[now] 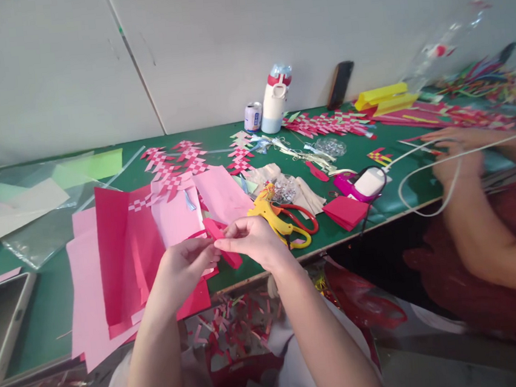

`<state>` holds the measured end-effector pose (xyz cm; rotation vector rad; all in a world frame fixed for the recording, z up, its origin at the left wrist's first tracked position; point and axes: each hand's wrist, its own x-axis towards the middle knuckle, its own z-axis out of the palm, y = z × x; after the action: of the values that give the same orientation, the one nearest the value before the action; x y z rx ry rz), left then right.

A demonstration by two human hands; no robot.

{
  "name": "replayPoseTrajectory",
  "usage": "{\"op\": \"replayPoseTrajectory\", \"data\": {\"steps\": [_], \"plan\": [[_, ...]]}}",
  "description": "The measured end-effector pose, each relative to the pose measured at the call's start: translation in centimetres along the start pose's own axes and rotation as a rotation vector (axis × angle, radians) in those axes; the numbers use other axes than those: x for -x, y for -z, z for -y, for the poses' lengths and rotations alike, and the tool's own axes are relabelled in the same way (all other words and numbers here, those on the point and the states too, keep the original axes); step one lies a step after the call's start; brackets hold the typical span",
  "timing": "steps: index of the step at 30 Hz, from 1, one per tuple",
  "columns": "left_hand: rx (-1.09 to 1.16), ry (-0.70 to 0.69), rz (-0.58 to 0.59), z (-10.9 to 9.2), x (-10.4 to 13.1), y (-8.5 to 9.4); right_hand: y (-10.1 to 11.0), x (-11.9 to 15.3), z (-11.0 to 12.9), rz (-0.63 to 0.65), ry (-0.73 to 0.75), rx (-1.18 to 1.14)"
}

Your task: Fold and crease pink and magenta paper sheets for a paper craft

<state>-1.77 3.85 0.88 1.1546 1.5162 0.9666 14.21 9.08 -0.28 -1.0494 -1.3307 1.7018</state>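
Note:
Both hands meet over the table's front edge around a folded strip of red paper [231, 258]. My left hand [190, 262] pinches the strip at its left side. From the other side, my right hand [254, 242] grips it between thumb and fingers. Sheets of pink paper [86, 283] and a creased red sheet [113, 256] lie under and left of my left hand. Just beyond my right hand are a yellow-handled tool [272, 219] and a red loop handle [308, 213], partly overlapping.
Woven pink-and-red paper strips [190, 157] lie behind the sheets. A white bottle [275, 100] and a can [253, 117] stand by the wall. At left rests a tablet [6, 327]. Another person's arm [475, 227] reaches in at right, near a white cable [403, 188]. Paper scraps [234, 323] lie below.

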Motion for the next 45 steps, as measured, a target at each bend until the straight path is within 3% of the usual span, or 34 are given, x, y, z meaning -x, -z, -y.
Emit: {"op": "replayPoseTrajectory", "data": {"steps": [8,16,29,45], "plan": [[0.131,-0.102,-0.212,0.27,-0.11,0.13,-0.27,0.23,0.03,0.066,0.001,0.126],[0.082,-0.072,-0.299,0.24,0.02,0.16,-0.37,0.09,-0.07,0.124,0.081,0.103],[0.027,-0.08,-0.348,-0.25,0.24,-0.02,-0.43,-0.1,-0.72,0.143,0.129,0.171],[0.04,-0.108,-0.32,0.29,-0.09,0.2,-0.31,0.06,-0.61,0.149,0.152,0.213]]}}
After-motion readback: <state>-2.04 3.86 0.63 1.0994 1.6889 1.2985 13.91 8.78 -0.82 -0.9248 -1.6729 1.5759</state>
